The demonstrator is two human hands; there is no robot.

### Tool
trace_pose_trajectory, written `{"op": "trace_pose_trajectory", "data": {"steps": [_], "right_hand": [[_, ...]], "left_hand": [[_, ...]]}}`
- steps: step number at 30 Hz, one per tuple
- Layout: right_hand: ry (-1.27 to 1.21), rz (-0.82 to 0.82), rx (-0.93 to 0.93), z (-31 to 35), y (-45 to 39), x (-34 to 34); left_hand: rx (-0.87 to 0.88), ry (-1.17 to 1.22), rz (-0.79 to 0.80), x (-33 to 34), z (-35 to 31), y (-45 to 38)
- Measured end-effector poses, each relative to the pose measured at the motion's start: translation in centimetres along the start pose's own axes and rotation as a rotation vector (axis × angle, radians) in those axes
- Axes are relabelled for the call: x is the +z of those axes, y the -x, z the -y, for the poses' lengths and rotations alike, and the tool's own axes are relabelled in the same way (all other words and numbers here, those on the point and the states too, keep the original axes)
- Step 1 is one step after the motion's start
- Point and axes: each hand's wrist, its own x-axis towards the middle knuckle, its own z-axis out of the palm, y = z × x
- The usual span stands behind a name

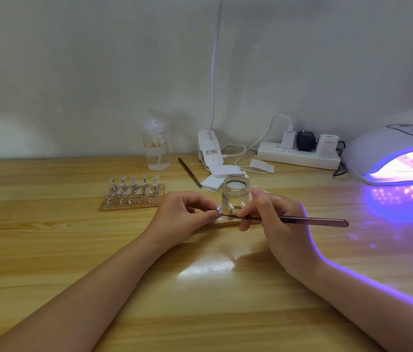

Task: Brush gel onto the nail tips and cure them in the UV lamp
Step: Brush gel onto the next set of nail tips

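The left hand (185, 212) pinches 1 nail tip (218, 209) on its small metal stand, just in front of the open glass jar (235, 190), while the right hand (274, 214) grips the thin brush (301, 220) like a pen, its bristle end meeting that tip. A short wooden strip (221, 223) with a few more stands lies under both hands, touching the near side of the jar.

The tip looks very light, thin and slick, likely to bend or pop off its stand, so the metal stem below is the safer place to hold. The brush wants a light grip close to the bristles.

Left of the jar stands a wooden rack (131, 196) with about 10 more tips. Well to the jar's right the UV lamp (388, 148) glows violet with stands inside.
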Motion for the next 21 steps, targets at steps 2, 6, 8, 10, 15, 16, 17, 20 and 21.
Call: {"op": "trace_pose_trajectory", "data": {"steps": [2, 6, 8, 10, 15, 16, 17, 20, 21], "right_hand": [[0.035, -0.023, -0.011, 0.00, -0.17, -0.04], [0.136, 0.024, 0.002, 0.16, -0.39, 0.00], [0.134, 0.042, 0.000, 0.35, -0.24, 0.02], [0.086, 0.044, 0.013, 0.57, -0.09, 0.05], [0.003, 0.031, 0.041, 0.79, 0.06, 0.15], [-0.010, 0.015, 0.034, 0.71, 0.02, 0.15], [-0.017, -0.002, 0.024, 0.63, -0.04, 0.13], [0.047, -0.018, -0.014, 0.29, -0.27, 0.03], [0.077, -0.010, -0.016, 0.17, -0.32, 0.02]], "left_hand": [[0.001, 0.003, 0.001, 0.01, -0.04, 0.00], [0.011, -0.016, 0.001, -0.01, -0.03, 0.01], [0.013, -0.019, 0.001, -0.03, 0.00, 0.01], [0.015, -0.022, 0.000, -0.02, 0.06, -0.02], [0.036, -0.020, 0.011, -0.08, 0.09, -0.03], [0.043, -0.017, 0.013, -0.09, 0.07, -0.04], [0.049, -0.015, 0.013, -0.08, 0.06, -0.06], [0.069, -0.021, 0.007, -0.02, 0.03, -0.07], [0.077, -0.025, 0.007, -0.02, 0.03, -0.06]]}}
